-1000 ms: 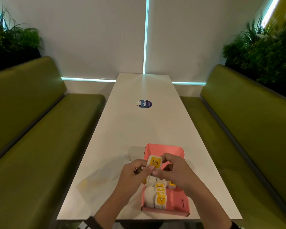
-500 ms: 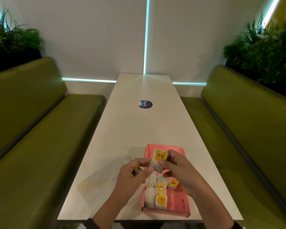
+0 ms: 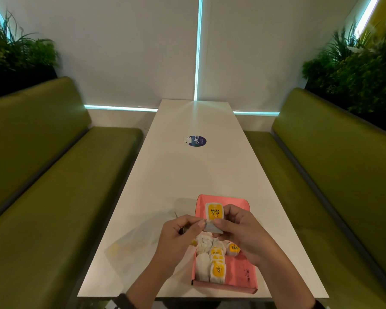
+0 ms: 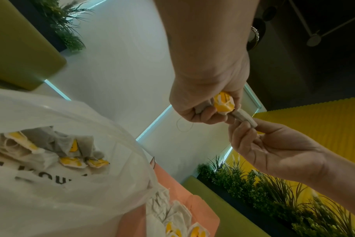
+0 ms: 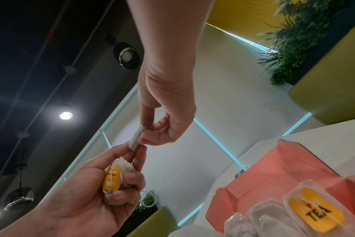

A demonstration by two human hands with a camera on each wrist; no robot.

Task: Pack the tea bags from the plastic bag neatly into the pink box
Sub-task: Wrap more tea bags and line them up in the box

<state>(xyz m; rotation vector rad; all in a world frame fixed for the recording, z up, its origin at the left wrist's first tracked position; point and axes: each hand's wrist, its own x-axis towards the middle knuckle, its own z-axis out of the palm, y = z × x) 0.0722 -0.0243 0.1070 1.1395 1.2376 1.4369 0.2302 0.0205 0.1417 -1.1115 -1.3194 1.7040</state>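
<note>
A long white tabletop (image 3: 187,175) (green benches (image 3: 54,175) flanking it) carries the pink box (image 3: 243,273); above the box, left hand (image 3: 178,237) and right hand (image 3: 239,230) both pinch one tea bag (image 3: 214,214).

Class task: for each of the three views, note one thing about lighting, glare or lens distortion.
Head view: dim, with glowing cyan strips and bowed benches. Left wrist view: the plastic bag looms large and blurry. Right wrist view: a ceiling lamp glares against the dark ceiling.
</note>
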